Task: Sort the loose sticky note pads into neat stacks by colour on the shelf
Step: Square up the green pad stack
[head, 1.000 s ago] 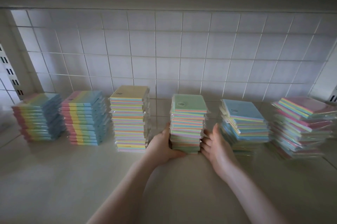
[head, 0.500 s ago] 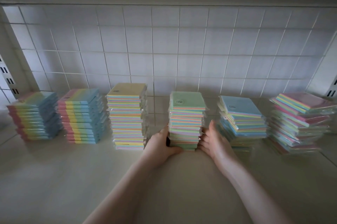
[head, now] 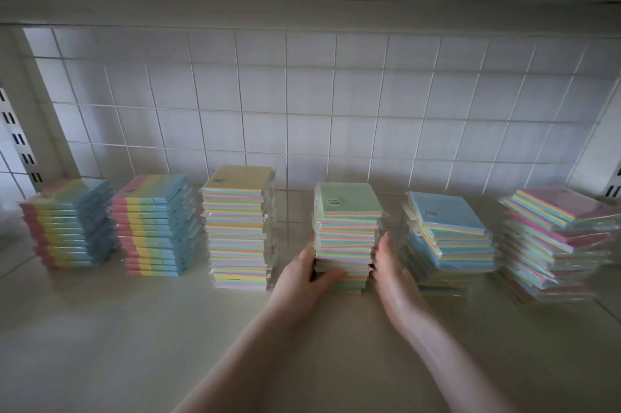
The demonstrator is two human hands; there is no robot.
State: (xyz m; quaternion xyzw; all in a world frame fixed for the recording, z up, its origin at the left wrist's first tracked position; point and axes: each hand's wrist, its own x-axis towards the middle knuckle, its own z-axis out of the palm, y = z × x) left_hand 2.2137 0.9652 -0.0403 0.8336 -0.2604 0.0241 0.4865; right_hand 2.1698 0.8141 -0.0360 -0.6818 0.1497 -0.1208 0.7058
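Hands on either side of the green-topped stack of square, plastic-wrapped sticky note pads (head: pixel 347 234), which sits mid-row on the smooth pale shelf (head: pixel 134 328). Left hand (head: pixel 304 274) grips the lower left edge, thumb curled across the near face. Right hand (head: pixel 389 264) lies flat against the right side, fingers straight. The stack's pretty square, with striped pastel edges.

To its left is the yellow-topped stack of wrapped pads (head: pixel 238 227), tall and tidy. Further left are two rainbow-faced stacks with pink, yellow and blue bands: one nearer the middle (head: pixel 156 226), one at the far left (head: pixel 70 222).

Just right of the hands is the blue-topped stack (head: pixel 447 234), pads skewed and slipping. At the far right, the pink-topped stack (head: pixel 554 244) is messier, with crinkly wrap showing. Glossy white square tiles (head: pixel 302 103) run along the back.
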